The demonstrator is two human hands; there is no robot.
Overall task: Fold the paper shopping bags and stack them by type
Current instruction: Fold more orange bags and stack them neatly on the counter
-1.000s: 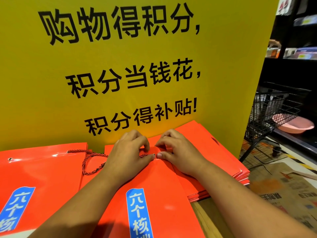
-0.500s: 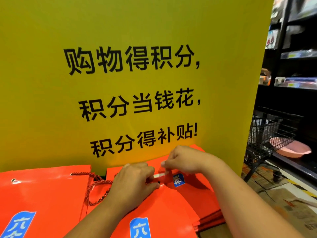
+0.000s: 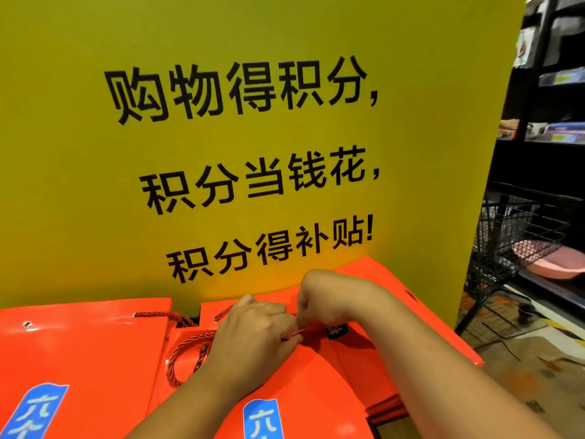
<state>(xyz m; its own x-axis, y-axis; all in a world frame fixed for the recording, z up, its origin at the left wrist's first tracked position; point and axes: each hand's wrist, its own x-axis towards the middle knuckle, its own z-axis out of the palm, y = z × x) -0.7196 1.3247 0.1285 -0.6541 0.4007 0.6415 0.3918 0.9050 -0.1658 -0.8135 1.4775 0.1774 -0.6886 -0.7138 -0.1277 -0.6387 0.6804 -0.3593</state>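
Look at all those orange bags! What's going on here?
A person is folding paper shopping bags in front of a big yellow sign. The left grip and right grip, both bare hands, pinch a small fold near the top of the orange bag lying flat in the middle. Its rope handle trails out to the left. The bag lies on a stack of flat bags, and another flat bag lies to the left.

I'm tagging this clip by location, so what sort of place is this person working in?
Probably a shop or supermarket: a tall yellow sign board printed about earning points by shopping, a black wire-mesh shopping cart at right, and dark shelves of goods behind it.
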